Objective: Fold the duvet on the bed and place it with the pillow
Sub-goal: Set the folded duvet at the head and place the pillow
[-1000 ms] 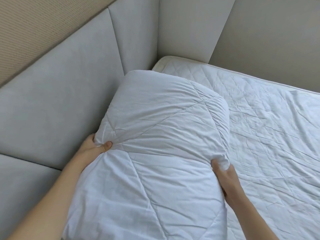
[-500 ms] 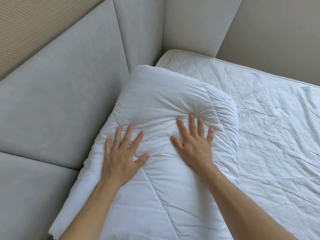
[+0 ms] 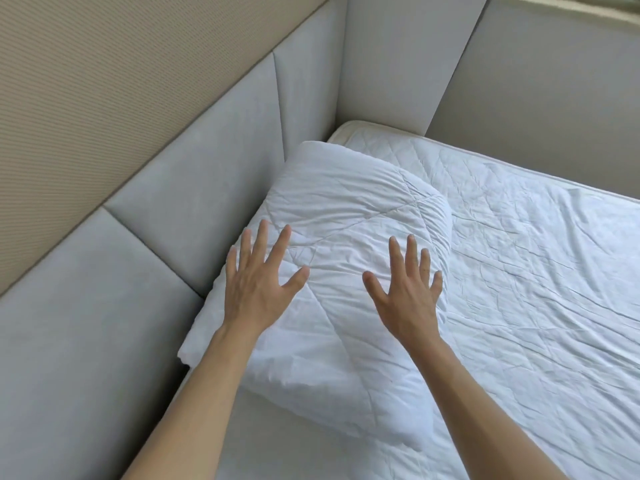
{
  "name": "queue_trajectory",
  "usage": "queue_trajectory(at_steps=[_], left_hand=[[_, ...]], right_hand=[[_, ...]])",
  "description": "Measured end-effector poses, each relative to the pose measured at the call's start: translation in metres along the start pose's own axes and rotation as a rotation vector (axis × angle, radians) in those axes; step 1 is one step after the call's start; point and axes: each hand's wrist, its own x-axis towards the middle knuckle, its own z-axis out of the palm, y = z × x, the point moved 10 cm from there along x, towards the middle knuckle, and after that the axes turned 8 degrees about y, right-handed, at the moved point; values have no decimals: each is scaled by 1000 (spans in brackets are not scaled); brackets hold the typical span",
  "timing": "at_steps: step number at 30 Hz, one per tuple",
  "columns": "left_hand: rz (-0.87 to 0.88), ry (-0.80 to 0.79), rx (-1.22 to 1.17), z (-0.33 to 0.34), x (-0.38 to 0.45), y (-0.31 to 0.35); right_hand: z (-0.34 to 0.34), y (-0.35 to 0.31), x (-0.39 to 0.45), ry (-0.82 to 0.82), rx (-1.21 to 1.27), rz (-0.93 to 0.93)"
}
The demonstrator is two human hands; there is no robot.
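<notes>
The folded white duvet (image 3: 349,209) lies as a thick bundle at the head of the bed, against the padded headboard. My left hand (image 3: 258,282) is spread flat over its left part, fingers straight. My right hand (image 3: 408,292) is spread the same way over its right part. Whether the palms touch the fabric or hover just above it I cannot tell. No separate pillow shows; it may lie under the duvet.
The white quilted mattress (image 3: 536,271) stretches away to the right. A grey padded headboard (image 3: 145,237) runs along the left, with a beige wall panel (image 3: 104,81) above it. Grey padded panels (image 3: 536,81) close off the far side.
A second ago both hands gripped the duvet's sides. Then they let go and pressed flat on top. Now they are drawn back toward me, wider apart, and the view has pulled back.
</notes>
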Motion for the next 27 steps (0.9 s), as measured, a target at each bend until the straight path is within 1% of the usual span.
queue_trajectory(at_steps=[7, 13, 17, 19, 22, 27], left_hand=[[12, 119, -14, -118, -78, 43], [-22, 191, 43, -206, -188, 65], [-73, 300, 61, -281, -275, 77], [-97, 344, 78, -310, -322, 81], [-149, 369, 108, -340, -393, 77], [-274, 381, 179, -379, -497, 36]], right_hand=[[-111, -29, -94, 88, 4, -55], [-186, -40, -193, 141, 38, -131], [-227, -55, -262, 152, 93, -224], [-243, -64, -298, 156, 125, -278], [-257, -78, -356, 148, 207, -343], [-247, -106, -448, 53, 260, -425]])
